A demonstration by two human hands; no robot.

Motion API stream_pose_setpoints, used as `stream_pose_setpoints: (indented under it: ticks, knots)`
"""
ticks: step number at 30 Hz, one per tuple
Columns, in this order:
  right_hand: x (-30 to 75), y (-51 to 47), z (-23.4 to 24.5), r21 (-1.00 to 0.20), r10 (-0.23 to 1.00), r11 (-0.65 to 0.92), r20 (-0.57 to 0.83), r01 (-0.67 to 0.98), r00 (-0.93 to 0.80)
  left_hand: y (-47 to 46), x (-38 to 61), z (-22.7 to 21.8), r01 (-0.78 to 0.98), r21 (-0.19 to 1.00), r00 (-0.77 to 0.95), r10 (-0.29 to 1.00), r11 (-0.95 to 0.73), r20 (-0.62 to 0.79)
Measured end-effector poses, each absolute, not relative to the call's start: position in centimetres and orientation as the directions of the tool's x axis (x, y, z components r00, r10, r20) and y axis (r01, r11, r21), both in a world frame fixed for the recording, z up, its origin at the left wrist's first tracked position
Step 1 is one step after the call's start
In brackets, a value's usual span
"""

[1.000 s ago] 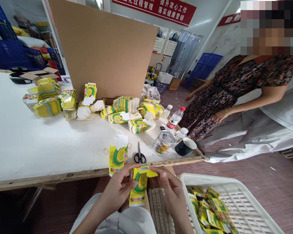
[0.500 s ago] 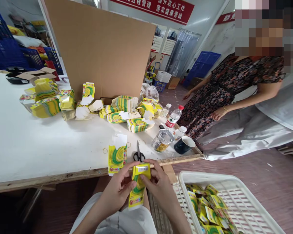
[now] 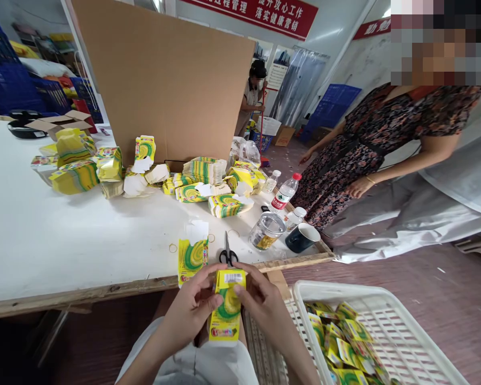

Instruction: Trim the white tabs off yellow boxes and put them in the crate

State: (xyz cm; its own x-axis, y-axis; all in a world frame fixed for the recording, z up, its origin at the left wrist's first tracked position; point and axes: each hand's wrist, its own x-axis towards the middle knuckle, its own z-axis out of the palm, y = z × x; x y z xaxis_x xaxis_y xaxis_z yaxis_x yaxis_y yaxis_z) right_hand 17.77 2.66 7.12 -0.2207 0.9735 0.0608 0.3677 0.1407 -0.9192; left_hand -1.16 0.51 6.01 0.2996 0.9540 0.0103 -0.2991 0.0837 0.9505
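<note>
Between my hands, above my lap, is a yellow and green printed carton [image 3: 227, 313] with a barcode on its top flap. My left hand [image 3: 192, 305] grips its left side, thumb on the front. From the right, my right hand [image 3: 262, 299] closes on it, with its thumb pressed near the upper front. A stack of flat yellow cartons [image 3: 193, 256] lies at the table edge just beyond my left hand. Black-handled scissors [image 3: 228, 255] lie just past the carton, near my fingertips.
Bundles of flat cartons [image 3: 202, 171] line the table [image 3: 64, 240] before a cardboard sheet [image 3: 164, 80]. A clear jar [image 3: 266, 231], a dark mug [image 3: 302, 238] and a water bottle [image 3: 284, 193] stand right. A white basket [image 3: 404, 315] holds yellow packets. One person stands right; another holds a broom behind.
The carton in my hands has turned slightly more upright and shows more of its front. A person with a broom has come into view behind the cardboard sheet.
</note>
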Motion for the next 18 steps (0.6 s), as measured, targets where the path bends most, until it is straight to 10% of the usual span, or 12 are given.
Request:
stream_pose_setpoints:
  ticks: [10, 14, 18]
  knots:
    - [16.3, 1.9, 6.4, -0.994, 0.993, 0.108, 0.108, 0.001, -0.053, 0.0, 0.7, 5.6, -0.305, 0.952, 0.261, 0.964, 0.035, 0.048]
    - [21.4, 0.5, 7.4, -0.874, 0.957, 0.185, 0.265, 0.449, 0.122, 0.4, -0.3, 4.8, -0.038, 0.992, 0.167, 0.978, -0.120, 0.124]
    - [27.4, -0.2, 9.0, -0.414, 0.723, -0.002, 0.628, 0.910, 0.287, 2.1, -2.9, 2.5, 0.466, 0.853, -0.107, 0.942, -0.235, 0.318]
